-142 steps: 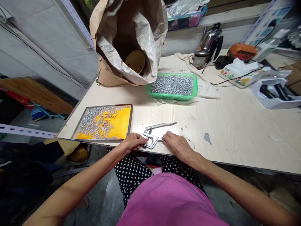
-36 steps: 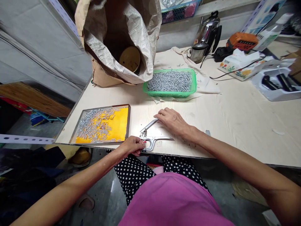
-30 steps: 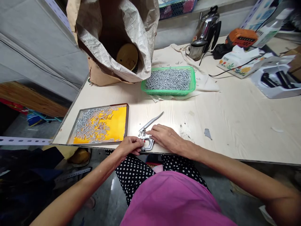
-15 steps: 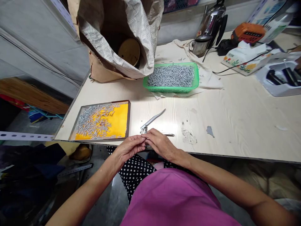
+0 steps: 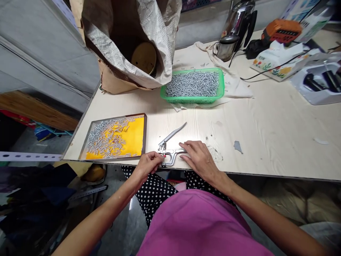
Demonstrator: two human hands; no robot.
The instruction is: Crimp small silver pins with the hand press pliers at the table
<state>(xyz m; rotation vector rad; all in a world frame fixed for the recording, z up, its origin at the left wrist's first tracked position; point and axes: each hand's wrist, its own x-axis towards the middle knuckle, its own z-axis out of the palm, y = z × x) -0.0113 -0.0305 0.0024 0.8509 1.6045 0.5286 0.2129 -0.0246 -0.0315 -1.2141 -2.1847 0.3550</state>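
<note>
A silver hand-squeeze tool (image 5: 172,152) lies at the table's front edge, its upper handle raised at a slant above a small dark spring. My left hand (image 5: 149,162) is closed in a pinch at the tool's left end, beside a small red spot. Whatever is between those fingertips is too small to make out. My right hand (image 5: 200,158) is open, with thumb and fingers apart around the end of the lower handle. To the left, a shallow tray (image 5: 145,137) with a yellow bottom holds many small silvery ridged metal pieces (image 5: 105,140).
A green basket (image 5: 192,100) heaped with similar metal pieces stands behind on a cloth. Left of it is a large open sack (image 5: 112,78) with a round container inside. A metal mug (image 5: 226,49), a kettle (image 5: 241,21), an orange battery (image 5: 281,31) and a tissue pack (image 5: 277,64) stand back right.
My right hand has moved right, away from my left hand, and its fingers have spread. The tool's body now shows between the hands. My left hand stays nearly in place.
</note>
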